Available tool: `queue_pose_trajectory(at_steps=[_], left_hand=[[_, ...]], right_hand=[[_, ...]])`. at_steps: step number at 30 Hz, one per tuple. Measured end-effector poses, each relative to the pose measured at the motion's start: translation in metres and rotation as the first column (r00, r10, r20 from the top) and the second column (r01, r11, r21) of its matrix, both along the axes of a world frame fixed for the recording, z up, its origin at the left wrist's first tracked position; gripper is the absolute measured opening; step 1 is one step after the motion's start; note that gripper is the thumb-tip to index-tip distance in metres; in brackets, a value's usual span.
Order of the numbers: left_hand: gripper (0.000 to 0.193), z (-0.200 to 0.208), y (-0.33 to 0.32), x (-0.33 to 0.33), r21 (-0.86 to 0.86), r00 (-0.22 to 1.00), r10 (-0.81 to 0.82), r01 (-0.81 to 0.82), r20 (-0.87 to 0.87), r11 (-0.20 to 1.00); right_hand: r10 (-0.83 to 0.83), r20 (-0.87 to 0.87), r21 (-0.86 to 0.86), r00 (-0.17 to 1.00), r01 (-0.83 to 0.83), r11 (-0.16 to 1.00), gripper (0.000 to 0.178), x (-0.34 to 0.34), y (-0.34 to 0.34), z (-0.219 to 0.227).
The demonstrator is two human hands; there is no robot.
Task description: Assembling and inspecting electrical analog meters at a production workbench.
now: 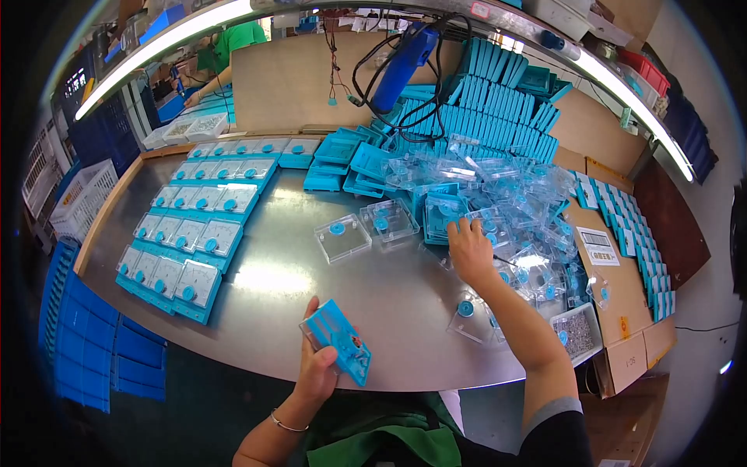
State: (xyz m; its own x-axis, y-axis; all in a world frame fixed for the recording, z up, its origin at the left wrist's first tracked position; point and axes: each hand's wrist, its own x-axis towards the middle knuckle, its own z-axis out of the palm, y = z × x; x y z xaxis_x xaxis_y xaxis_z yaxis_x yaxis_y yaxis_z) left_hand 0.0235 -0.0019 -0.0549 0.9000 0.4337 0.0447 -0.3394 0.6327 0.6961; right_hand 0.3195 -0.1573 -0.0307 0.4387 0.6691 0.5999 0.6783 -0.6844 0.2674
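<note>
My left hand (315,372) is closed around a blue plastic meter case (336,333), tilted over the table's front edge. Small parts show on its near end. My right hand (471,253) reaches forward to the pile of clear covers (510,187). Its fingers bend down at the pile's near side, beside a blue case (442,208) that has a clear cover with a blue knob. What lies under the fingertips is hidden. Left of that hand, a clear cover (343,238) rests on the metal table, and another cover (389,222) lies beside it.
Rows of covered blue units (187,241) stand at the left. Blue cases (506,109) are stacked at the back right. A blue power tool (405,66) hangs overhead with its cord. At right sit a white tray of small metal parts (577,331) and cardboard (622,311) bearing more units.
</note>
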Motion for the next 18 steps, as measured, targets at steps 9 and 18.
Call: queue_pose_trajectory(at_steps=[9,18], left_hand=[[0.097,0.001,0.0,-0.009,0.035,1.0,0.026,-0.025,-0.006,0.999],[0.103,0.006,-0.003,-0.008,0.022,0.999,-0.035,0.036,-0.024,0.999]], right_hand=[[0.481,-0.284,0.442,0.829,-0.332,0.834,0.028,-0.028,-0.005,0.032],[0.315,-0.864,0.315,0.392,-0.064,0.947,0.044,-0.034,-0.008,0.028]])
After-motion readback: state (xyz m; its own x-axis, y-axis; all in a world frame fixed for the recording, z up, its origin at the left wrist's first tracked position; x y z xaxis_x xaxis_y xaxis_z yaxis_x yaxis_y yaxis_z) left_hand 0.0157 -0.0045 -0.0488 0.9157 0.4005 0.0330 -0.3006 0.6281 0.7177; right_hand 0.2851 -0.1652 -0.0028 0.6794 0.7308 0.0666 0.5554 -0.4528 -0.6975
